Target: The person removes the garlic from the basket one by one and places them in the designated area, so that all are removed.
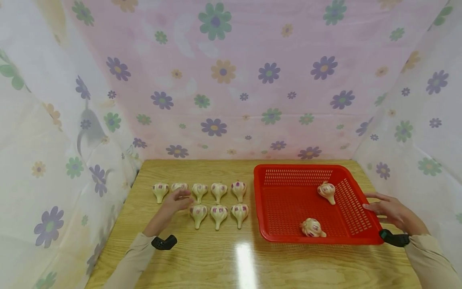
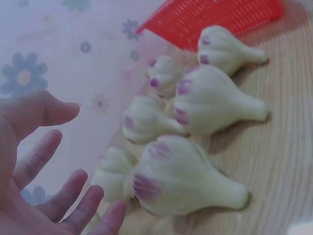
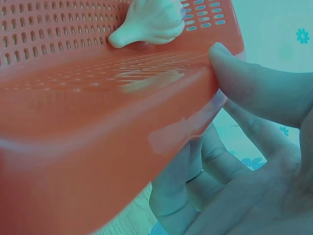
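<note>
Loose garlic bulbs stand in two rows on the wooden table, a back row with one bulb (image 1: 218, 191) near its middle and a shorter front row with another bulb (image 1: 218, 214). My left hand (image 1: 175, 202) hovers over the left part of the rows with fingers spread and holds nothing; it partly covers a back-row bulb (image 1: 179, 186). In the left wrist view a large bulb (image 2: 181, 178) lies beside the fingertips. My right hand (image 1: 395, 212) grips the right rim of a red plastic basket (image 1: 258, 200), thumb (image 3: 264, 90) over the edge and fingers beneath.
Inside the basket lie two garlic bulbs, one by the right wall (image 1: 327, 192) and one by the front wall (image 1: 312, 228). Flower-patterned cloth (image 1: 223, 96) hangs behind the table (image 1: 202, 261) and on both sides. Each wrist wears a black device.
</note>
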Available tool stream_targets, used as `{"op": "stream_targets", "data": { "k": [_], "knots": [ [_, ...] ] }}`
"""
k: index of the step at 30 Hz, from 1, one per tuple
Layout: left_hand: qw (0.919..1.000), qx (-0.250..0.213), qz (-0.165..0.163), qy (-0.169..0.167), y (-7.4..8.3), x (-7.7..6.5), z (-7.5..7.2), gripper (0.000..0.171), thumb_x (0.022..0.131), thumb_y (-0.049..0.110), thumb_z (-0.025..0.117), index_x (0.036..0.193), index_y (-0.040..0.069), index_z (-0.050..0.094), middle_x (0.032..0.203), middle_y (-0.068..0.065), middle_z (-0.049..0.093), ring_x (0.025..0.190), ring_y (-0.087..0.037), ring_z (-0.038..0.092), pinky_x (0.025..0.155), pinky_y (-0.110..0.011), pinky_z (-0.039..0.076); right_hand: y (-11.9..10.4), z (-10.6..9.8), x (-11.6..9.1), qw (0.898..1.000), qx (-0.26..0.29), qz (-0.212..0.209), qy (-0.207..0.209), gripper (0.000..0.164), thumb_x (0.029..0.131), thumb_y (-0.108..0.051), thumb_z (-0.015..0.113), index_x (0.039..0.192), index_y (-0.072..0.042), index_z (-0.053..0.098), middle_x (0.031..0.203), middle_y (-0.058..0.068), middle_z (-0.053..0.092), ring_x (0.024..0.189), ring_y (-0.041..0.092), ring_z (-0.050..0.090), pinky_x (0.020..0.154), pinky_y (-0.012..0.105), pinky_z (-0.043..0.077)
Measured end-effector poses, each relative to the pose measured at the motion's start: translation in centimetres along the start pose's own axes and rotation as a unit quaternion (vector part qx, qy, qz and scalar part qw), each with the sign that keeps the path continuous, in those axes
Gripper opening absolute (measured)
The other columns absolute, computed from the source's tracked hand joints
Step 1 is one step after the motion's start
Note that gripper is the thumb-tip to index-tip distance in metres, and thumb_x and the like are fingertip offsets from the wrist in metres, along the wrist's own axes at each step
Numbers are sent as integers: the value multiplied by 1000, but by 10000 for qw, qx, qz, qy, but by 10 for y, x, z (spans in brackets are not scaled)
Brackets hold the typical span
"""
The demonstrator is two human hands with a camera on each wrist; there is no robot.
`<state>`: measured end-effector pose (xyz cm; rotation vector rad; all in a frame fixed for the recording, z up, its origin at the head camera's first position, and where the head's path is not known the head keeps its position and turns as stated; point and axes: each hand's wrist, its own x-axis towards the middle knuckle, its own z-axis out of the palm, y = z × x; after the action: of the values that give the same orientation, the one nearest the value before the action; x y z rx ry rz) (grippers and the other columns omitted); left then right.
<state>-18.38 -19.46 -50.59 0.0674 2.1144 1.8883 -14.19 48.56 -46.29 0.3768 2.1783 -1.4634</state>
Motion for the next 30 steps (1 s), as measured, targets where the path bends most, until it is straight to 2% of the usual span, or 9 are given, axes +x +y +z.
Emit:
{"op": "stream_targets", "data": {
  "k": [6, 9, 14, 17, 20, 26, 30],
  "knots": [
    [9996, -200, 140, -152, 20, 1, 10, 48, 92, 19, 64, 129, -6, 45, 136, -25, 41, 111, -26, 54, 98, -53, 39, -1, 2, -2, 9999, 84, -48, 63, 55, 94, -24, 60, 139, -1, 37, 99, 2, 68, 90, 24, 65, 81, 48, 52],
    [9994, -215, 141, -237, 29, 2, 19, 44, 92, 19, 64, 127, -3, 48, 136, -24, 42, 111, -26, 54, 98, -53, 39, 0, 2, -2, 10000, 10, -60, 65, 61, 94, -25, 59, 141, 2, 32, 100, 2, 68, 91, 25, 65, 82, 49, 51],
    [9980, -374, 247, -435, 45, 8, 36, 41, 91, 18, 64, 124, -2, 50, 133, -22, 45, 115, -35, 52, 96, -50, 42, 0, 2, -1, 9999, -123, -42, 92, 69, 94, -27, 59, 142, 7, 23, 103, 3, 66, 92, 25, 65, 82, 48, 52],
    [9969, -473, 278, -562, 53, 11, 46, 42, 91, 19, 65, 124, -1, 50, 132, -19, 48, 114, -31, 54, 95, -46, 44, -1, 2, 0, 9998, -149, -18, 136, 70, 94, -27, 60, 142, 8, 23, 103, 4, 67, 92, 25, 64, 81, 48, 52],
    [9952, -597, 310, -713, 60, 15, 57, 41, 91, 17, 65, 124, 0, 51, 131, -17, 49, 112, -26, 55, 95, -45, 45, -1, 3, 1, 9998, -135, -27, 137, 69, 94, -27, 60, 142, 7, 23, 102, 4, 67, 91, 25, 65, 81, 48, 51],
    [9894, -824, 474, -1099, 74, 23, 83, 39, 91, 16, 64, 124, -1, 51, 127, -14, 51, 116, -34, 52, 96, -47, 43, -1, 3, -2, 9998, 158, -55, -82, 56, 95, -24, 58, 137, 4, 34, 103, 3, 66, 93, 27, 65, 81, 47, 52],
    [9859, -906, 561, -1289, 81, 32, 102, 37, 90, 16, 66, 121, 1, 53, 124, -12, 53, 112, -29, 55, 94, -46, 45, -1, 2, -3, 9997, 198, -47, -94, 52, 96, -24, 57, 136, 3, 36, 103, 2, 66, 93, 26, 65, 81, 47, 52]
  ]
}}
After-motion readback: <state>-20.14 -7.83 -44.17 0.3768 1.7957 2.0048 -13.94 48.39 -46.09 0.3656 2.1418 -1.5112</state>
